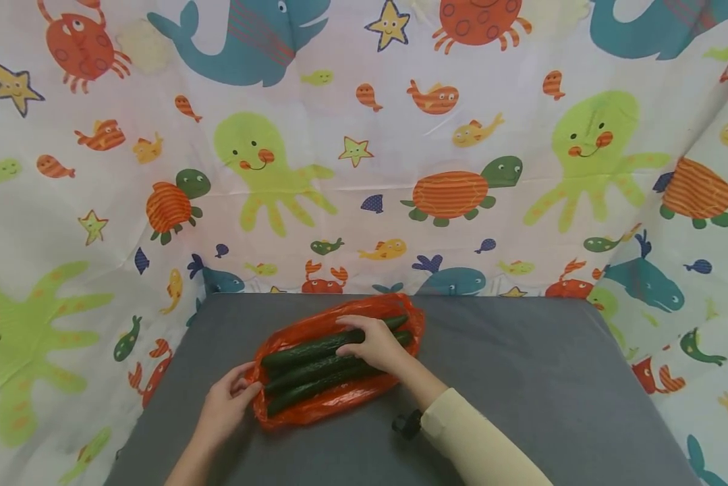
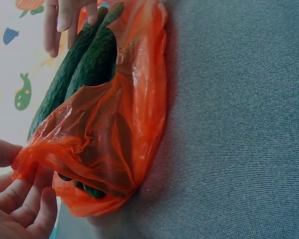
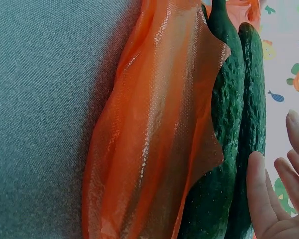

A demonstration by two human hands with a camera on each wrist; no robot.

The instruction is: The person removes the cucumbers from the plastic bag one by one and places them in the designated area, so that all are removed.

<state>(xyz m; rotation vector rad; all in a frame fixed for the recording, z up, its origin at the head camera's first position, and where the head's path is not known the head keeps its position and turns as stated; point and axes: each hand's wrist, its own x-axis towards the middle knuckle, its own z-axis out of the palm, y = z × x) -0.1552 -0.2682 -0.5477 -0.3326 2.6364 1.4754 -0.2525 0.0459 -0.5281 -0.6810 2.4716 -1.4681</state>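
Three long dark green cucumbers [image 1: 312, 352] lie side by side in a thin orange plastic bag [image 1: 305, 415], which is spread open at the top. At the bag's left end my left hand [image 1: 229, 398] pinches its edge; in the left wrist view the film [image 2: 149, 89] bunches between thumb and fingers [image 2: 27, 204]. Above the cucumbers, toward their right half, is my right hand [image 1: 376, 344], thumb and fingers apart. The right wrist view has its fingers [image 3: 259, 189] extended beside the outer cucumber [image 3: 251, 99]; whether they touch it, I cannot tell.
The bag lies on a grey cloth-covered table [image 1: 509, 391]. Behind and at both sides hangs a white curtain [image 1: 339, 67] printed with sea animals. A small black device [image 1: 407, 425] sits by the right wrist, at the cream sleeve [image 1: 473, 439].
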